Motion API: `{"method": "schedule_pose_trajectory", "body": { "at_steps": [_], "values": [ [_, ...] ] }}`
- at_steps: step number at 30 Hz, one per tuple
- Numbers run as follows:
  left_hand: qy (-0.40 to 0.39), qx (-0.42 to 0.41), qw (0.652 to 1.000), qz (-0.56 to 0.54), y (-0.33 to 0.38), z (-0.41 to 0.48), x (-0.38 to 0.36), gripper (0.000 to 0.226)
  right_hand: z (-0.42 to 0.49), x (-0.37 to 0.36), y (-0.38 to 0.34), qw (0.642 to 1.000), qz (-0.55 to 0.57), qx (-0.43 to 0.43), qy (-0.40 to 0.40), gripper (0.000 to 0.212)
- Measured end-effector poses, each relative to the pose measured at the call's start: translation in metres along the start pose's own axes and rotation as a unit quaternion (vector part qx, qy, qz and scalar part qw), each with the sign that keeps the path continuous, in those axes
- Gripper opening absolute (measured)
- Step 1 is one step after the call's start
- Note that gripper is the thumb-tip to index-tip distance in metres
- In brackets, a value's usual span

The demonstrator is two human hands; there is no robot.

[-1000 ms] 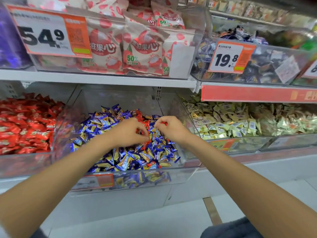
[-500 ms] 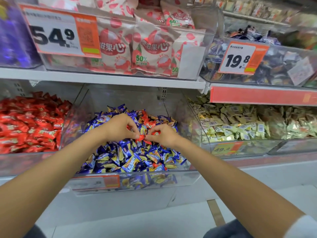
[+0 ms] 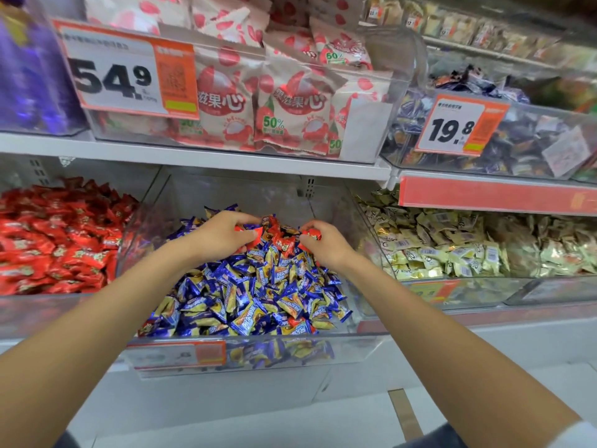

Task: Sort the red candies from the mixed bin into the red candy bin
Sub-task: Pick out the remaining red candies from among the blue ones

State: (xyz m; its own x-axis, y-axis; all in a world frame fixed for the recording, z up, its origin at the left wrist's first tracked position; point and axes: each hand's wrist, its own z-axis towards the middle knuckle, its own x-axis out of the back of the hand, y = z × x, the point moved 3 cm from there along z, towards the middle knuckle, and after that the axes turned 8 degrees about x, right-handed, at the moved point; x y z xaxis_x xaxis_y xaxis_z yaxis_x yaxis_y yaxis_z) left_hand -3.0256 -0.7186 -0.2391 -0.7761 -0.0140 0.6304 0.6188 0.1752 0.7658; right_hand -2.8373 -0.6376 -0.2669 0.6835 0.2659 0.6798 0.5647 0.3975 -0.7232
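The mixed bin (image 3: 258, 354) is a clear box in the middle of the lower shelf, heaped with blue and gold candies (image 3: 255, 295). A few red candies (image 3: 282, 242) lie on the back of the heap. My left hand (image 3: 223, 232) is curled over that spot and grips red candies, with red wrapper showing under its fingers. My right hand (image 3: 324, 242) pinches a red candy (image 3: 311, 234) between thumb and fingers. The red candy bin (image 3: 38, 313) stands just left of the mixed bin, full of red candies (image 3: 55, 244).
A bin of pale gold candies (image 3: 452, 250) sits to the right. The upper shelf edge (image 3: 206, 156) hangs over the bins, carrying bagged sweets (image 3: 290, 105), dark wrapped candies (image 3: 523, 143) and price tags (image 3: 126, 69). White floor (image 3: 290, 425) lies below.
Both hands have moved further back on the candy heap and slightly apart. Each now holds red wrappers. The camera has shifted a little closer to the shelf.
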Motion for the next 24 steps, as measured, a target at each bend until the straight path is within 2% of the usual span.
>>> {"method": "schedule_pose_trajectory", "body": {
  "at_steps": [4,7,12,16,18,21,22,24],
  "values": [
    [0.041,0.011,0.998,0.038,-0.005,0.005,-0.003,0.032,0.014,-0.016,0.001,0.999,-0.032,0.017,0.007,0.032],
    [0.08,0.014,0.995,0.055,-0.01,0.008,-0.002,0.028,0.018,-0.032,0.0,0.998,-0.033,0.019,-0.039,0.048],
    [0.114,0.008,0.988,0.102,-0.009,0.006,0.001,0.018,0.021,-0.029,0.008,0.999,0.039,-0.013,-0.014,0.032],
    [0.134,-0.008,0.98,0.146,-0.001,0.013,0.003,0.024,0.015,-0.006,0.01,0.998,0.056,-0.03,0.018,0.027],
    [0.119,-0.017,0.984,0.134,-0.001,0.028,-0.002,0.022,0.01,0.005,0.006,0.996,0.059,-0.03,0.053,0.025],
    [0.057,-0.045,0.996,0.055,0.001,0.054,-0.018,0.023,0.0,0.017,-0.001,0.994,0.06,-0.033,0.084,0.018],
    [0.055,-0.051,0.995,0.063,0.003,0.06,-0.024,0.02,-0.004,0.02,-0.001,0.994,0.058,-0.036,0.087,0.015],
    [0.066,-0.041,0.985,0.153,0.005,0.071,-0.033,0.038,-0.01,0.024,0.001,0.993,0.06,-0.049,0.089,0.01]
  ]
}}
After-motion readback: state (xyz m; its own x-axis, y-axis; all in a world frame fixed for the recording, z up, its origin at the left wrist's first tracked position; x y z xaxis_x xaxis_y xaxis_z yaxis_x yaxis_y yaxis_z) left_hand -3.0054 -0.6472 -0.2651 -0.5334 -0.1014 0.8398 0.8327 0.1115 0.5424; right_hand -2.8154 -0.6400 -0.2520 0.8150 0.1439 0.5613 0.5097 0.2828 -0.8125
